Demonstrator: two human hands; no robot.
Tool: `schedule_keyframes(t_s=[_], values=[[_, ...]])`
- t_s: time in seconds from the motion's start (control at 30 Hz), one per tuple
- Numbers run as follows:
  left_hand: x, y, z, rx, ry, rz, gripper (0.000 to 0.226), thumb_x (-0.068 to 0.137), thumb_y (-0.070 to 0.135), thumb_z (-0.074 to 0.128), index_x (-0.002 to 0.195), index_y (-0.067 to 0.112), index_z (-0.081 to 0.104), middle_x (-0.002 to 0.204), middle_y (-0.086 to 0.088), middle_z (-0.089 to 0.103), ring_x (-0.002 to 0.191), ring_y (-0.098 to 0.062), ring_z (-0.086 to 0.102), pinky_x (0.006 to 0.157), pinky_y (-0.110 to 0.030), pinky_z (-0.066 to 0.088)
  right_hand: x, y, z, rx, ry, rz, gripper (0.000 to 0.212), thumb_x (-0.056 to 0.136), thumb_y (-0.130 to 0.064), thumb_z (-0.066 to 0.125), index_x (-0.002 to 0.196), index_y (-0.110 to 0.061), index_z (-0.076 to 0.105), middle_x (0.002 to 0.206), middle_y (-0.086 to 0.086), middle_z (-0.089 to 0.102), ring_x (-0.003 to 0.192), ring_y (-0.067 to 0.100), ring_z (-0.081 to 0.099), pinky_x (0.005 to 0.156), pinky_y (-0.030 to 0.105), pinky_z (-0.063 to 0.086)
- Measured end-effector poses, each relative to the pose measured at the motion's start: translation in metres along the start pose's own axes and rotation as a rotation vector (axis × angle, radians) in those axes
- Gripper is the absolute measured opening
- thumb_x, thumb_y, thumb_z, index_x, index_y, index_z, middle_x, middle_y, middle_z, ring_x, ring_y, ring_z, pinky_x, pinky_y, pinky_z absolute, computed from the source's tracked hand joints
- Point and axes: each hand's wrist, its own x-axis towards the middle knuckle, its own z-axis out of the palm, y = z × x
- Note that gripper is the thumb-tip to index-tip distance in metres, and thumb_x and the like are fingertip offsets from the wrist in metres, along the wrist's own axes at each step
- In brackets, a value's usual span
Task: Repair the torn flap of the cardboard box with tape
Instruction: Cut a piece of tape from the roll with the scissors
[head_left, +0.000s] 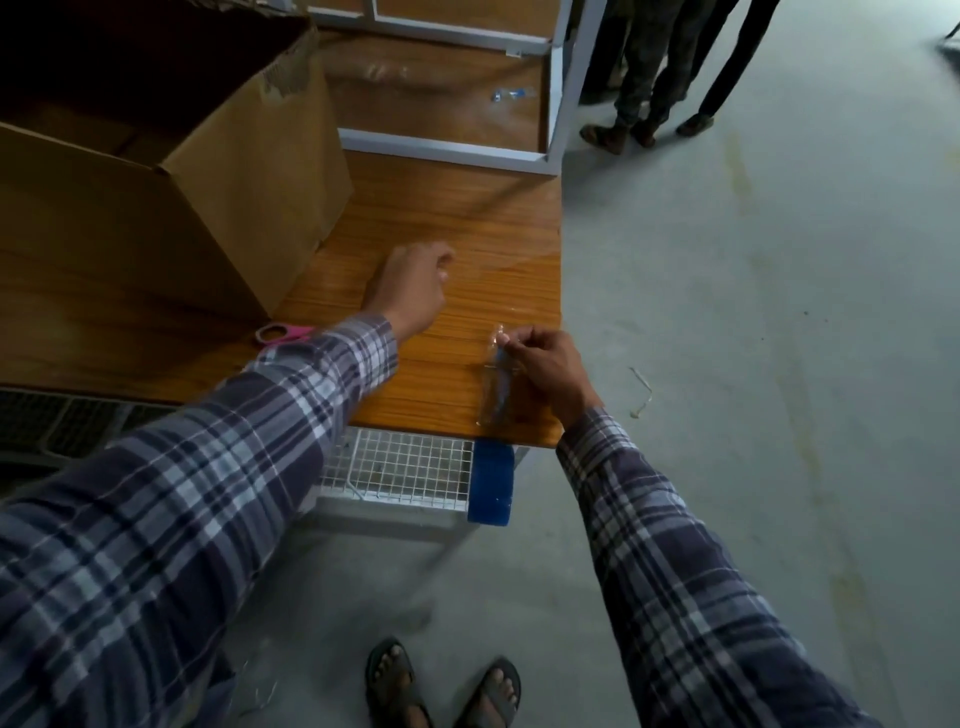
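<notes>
A large open cardboard box (171, 171) stands on the wooden table (467, 218) at the left; its inside is dark and the torn flap is hard to make out. My right hand (545, 369) pinches the top end of a clear strip of tape (496, 384) that lies near the table's front right corner. My left hand (410, 291) hovers over the table to the right of the box, fingers curled and blurred; whether it holds anything is unclear. Pink-handled scissors (283, 332) lie in front of the box, partly hidden by my left sleeve.
A white metal frame (556, 104) stands at the table's far end. A white wire basket (400, 467) and a blue object (491, 480) hang under the front edge. People's legs (654, 78) stand on the grey floor at the far right. My sandalled feet (441, 686) are below.
</notes>
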Motion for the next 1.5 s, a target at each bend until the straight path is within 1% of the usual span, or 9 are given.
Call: schedule_keyframes(t_s=[0.13,0.33,0.67,0.77,0.9,1.0,1.13,1.23,1.5], values=[[-0.051,-0.058,-0.023,0.237,0.027,-0.121,0.033,0.1,0.003,0.056,0.129,0.015,0.066,0.131,-0.009,0.059,0.12,-0.032,0.056,0.097,-0.05,0.052,0.005,-0.005,0.0,0.005,-0.04,0.02,0.019,0.088,-0.042,0.084,0.084,-0.026,0.074,0.104,0.004,0.08,0.103,0.025,0.076,0.094,0.05,0.063],[-0.104,-0.127,-0.048,0.456,0.036,-0.28,0.038,0.098,0.009,0.057,0.136,0.012,0.059,0.13,-0.015,0.055,0.12,-0.034,0.052,0.095,-0.05,0.052,0.016,-0.003,0.001,-0.063,-0.031,0.025,0.027,0.078,-0.055,0.085,0.077,-0.03,0.075,0.094,-0.001,0.082,0.1,0.024,0.077,0.095,0.052,0.062],[-0.105,-0.138,-0.061,0.572,0.038,-0.377,0.02,0.098,0.021,0.07,0.11,0.006,0.071,0.104,-0.019,0.065,0.1,-0.037,0.057,0.083,-0.049,0.049,0.013,-0.006,0.001,0.008,-0.029,0.049,0.019,0.091,-0.037,0.082,0.086,-0.023,0.072,0.101,0.008,0.082,0.098,0.029,0.078,0.093,0.052,0.064],[-0.106,-0.13,-0.064,0.565,-0.055,-0.349,0.016,0.099,0.027,0.068,0.108,0.014,0.067,0.099,-0.01,0.064,0.087,-0.028,0.062,0.069,-0.042,0.055,0.013,-0.007,0.002,0.023,-0.032,0.058,0.017,0.092,-0.036,0.082,0.089,-0.022,0.072,0.104,0.009,0.081,0.099,0.029,0.078,0.09,0.049,0.065],[-0.107,-0.092,-0.061,0.317,-0.243,-0.22,0.009,0.103,0.025,0.065,0.104,0.016,0.065,0.095,-0.001,0.064,0.072,-0.013,0.061,0.052,-0.025,0.043,0.009,-0.013,0.003,0.01,-0.02,0.055,0.017,0.095,-0.033,0.079,0.09,-0.02,0.07,0.1,0.007,0.08,0.09,0.021,0.075,0.07,0.033,0.059],[-0.109,-0.066,-0.05,0.232,-0.389,-0.116,0.013,0.098,0.029,0.071,0.1,0.018,0.065,0.098,0.002,0.067,0.076,-0.012,0.067,0.056,-0.024,0.055,0.009,-0.013,0.003,0.004,-0.011,0.057,0.017,0.095,-0.033,0.08,0.088,-0.021,0.07,0.099,0.007,0.079,0.088,0.02,0.075,0.069,0.032,0.058],[-0.109,-0.05,-0.027,0.131,-0.576,-0.163,0.019,0.093,0.017,0.078,0.098,0.009,0.061,0.095,0.004,0.069,0.064,-0.003,0.073,0.051,-0.013,0.051,0.009,-0.014,0.003,0.05,-0.022,0.076,0.016,0.094,-0.029,0.081,0.087,-0.02,0.07,0.098,0.009,0.079,0.088,0.024,0.076,0.068,0.032,0.061],[-0.11,-0.042,-0.019,0.182,-0.664,-0.163,0.023,0.091,0.02,0.08,0.102,0.013,0.06,0.106,0.0,0.068,0.082,-0.01,0.073,0.057,-0.019,0.053,0.008,-0.015,0.003,0.043,-0.017,0.078,0.016,0.094,-0.029,0.08,0.087,-0.02,0.07,0.102,0.009,0.079,0.091,0.025,0.076,0.069,0.034,0.061],[-0.106,-0.024,-0.017,0.284,-0.699,-0.128,0.027,0.093,0.026,0.077,0.113,0.016,0.062,0.101,0.0,0.062,0.08,-0.014,0.061,0.066,-0.024,0.051,0.005,-0.017,0.003,0.051,-0.029,0.092,0.015,0.096,-0.031,0.078,0.091,-0.019,0.071,0.108,0.011,0.079,0.1,0.028,0.076,0.078,0.041,0.066]])
